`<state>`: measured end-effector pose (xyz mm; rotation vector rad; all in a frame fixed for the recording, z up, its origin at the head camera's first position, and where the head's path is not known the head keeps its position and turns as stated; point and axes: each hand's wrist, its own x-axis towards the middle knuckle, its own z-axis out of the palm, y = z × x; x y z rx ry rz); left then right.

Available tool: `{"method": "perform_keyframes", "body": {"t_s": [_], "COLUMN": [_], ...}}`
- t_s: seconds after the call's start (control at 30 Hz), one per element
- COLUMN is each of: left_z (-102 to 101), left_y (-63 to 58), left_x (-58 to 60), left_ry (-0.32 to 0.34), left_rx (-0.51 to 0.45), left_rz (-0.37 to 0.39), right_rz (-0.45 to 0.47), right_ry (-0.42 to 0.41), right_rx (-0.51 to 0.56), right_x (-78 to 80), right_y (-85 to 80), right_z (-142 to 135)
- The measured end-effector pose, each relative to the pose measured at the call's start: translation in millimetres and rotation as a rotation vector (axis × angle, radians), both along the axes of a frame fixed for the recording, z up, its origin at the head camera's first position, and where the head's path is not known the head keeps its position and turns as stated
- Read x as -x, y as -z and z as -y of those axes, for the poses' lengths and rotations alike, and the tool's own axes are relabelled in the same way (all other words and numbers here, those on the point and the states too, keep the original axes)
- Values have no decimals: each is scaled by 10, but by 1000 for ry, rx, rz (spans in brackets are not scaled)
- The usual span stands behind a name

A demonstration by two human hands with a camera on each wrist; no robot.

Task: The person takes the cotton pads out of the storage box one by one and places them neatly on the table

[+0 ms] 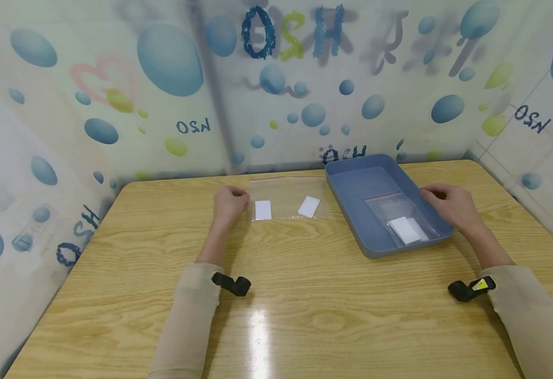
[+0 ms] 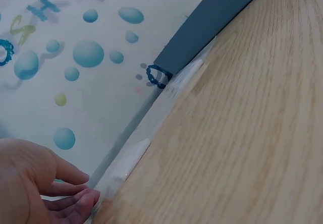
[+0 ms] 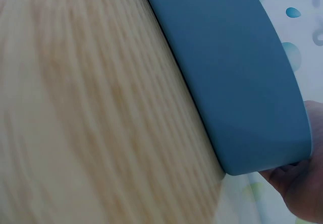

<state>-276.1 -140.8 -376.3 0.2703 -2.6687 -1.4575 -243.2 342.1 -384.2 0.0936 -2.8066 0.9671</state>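
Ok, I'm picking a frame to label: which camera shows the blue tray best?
The head view: it shows the blue tray nearly whole, inside and rim. The left wrist view catches only part of its outer wall; the right wrist view shows outer wall and a corner close up, cut off by the frame.

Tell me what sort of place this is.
Perhaps an indoor booth for sorting or packing: a wooden table, bubble-printed wall covering close behind it, and a blue tray beside clear bags laid on the tabletop.

Can read mirrored "H2O" (image 1: 292, 36) and "N2O" (image 1: 193, 126) on the wall (image 1: 238, 105); cannot decipher the yellow label (image 1: 481, 285) on the right camera (image 1: 461, 291).
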Motion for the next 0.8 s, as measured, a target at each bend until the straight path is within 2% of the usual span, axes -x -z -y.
{"method": "perform_keyframes", "body": {"t_s": [0.47, 0.8], "left_z": [-55, -156], "left_y": [-60, -158], "left_x": [-3, -15], "left_ry": [-29, -18], "left_rx": [-58, -91], "left_rz": [-27, -101], "right_rz": [-16, -10], "right_ry": [-11, -8], "right_rx": [-3, -5], "right_x": [22, 16], "right_y": [23, 11], "right_z": [-21, -11]}}
